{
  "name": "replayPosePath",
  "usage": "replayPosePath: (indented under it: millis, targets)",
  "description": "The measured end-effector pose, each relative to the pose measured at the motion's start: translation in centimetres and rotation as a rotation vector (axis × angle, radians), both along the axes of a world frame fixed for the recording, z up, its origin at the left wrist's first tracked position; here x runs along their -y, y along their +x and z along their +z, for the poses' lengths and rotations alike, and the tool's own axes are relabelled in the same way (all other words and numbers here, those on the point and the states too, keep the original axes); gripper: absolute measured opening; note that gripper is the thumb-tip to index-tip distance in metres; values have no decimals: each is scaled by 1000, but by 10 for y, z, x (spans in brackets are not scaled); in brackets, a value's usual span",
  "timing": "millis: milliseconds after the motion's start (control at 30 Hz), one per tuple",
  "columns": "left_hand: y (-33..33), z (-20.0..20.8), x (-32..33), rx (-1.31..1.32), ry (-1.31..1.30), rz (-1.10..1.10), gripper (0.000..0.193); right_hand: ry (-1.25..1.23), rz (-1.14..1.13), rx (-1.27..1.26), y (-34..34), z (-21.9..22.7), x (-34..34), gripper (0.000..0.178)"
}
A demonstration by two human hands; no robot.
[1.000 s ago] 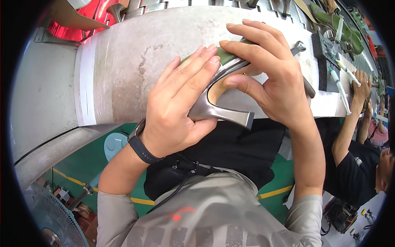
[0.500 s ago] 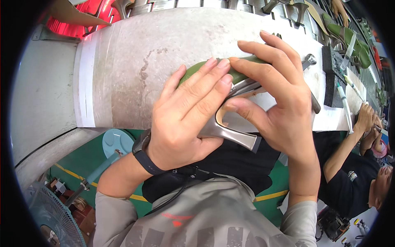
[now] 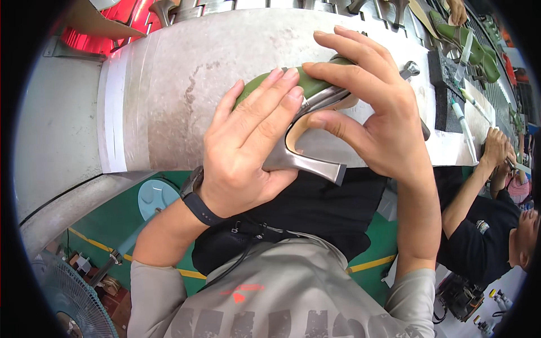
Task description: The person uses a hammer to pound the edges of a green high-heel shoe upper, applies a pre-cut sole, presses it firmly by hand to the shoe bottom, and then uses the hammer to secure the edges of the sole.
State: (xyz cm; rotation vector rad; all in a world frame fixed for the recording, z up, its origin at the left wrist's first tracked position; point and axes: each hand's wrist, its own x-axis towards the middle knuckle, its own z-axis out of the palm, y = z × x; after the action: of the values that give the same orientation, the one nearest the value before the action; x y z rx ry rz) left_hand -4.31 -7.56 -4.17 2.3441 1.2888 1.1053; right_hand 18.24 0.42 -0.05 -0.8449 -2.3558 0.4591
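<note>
1. Left hand [image 3: 242,141] holds green heeled shoe [image 3: 315,84], fingers flat over upper; right hand [image 3: 372,101] spans its edge, thumb and forefinger curved round.
2. Shoe lies between the hands, at worktable's [image 3: 174,84] near edge.
3. Probably light; upper likely supple, easily marked. Metallic-grey heel [image 3: 315,166] looks stiff, slick; mid-body seems the safer hold.
4. Tan underside, smoothly arched.
5. Worktable pale, stained; dark block [image 3: 448,107] to right.

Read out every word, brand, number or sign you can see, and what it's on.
Nothing here reads clearly.
Grey shirt: red print, too small; large dark shapes, cut off at the lower edge.
Co-worker's black shirt: pale mark, too small.
Green shoe: none visible.
</note>
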Motion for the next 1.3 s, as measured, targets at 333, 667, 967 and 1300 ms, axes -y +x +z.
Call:
replayPosePath:
  millis: [333, 667, 967, 1300]
  targets:
    - [5, -21, -1, -64, 153, 8, 85, -122, -89, 143, -7, 23, -4, 54]
    - [12, 9, -34, 101, -178, -93, 57, 70, -6, 53, 38, -8, -15, 71]
    - [21, 7, -46, 178, -268, -108, 34, 218, -19, 45, 36, -28, -17, 73]
    - [27, 13, -51, 144, -285, -183, 28, -150, -14, 137, 25, 17, -23, 59]
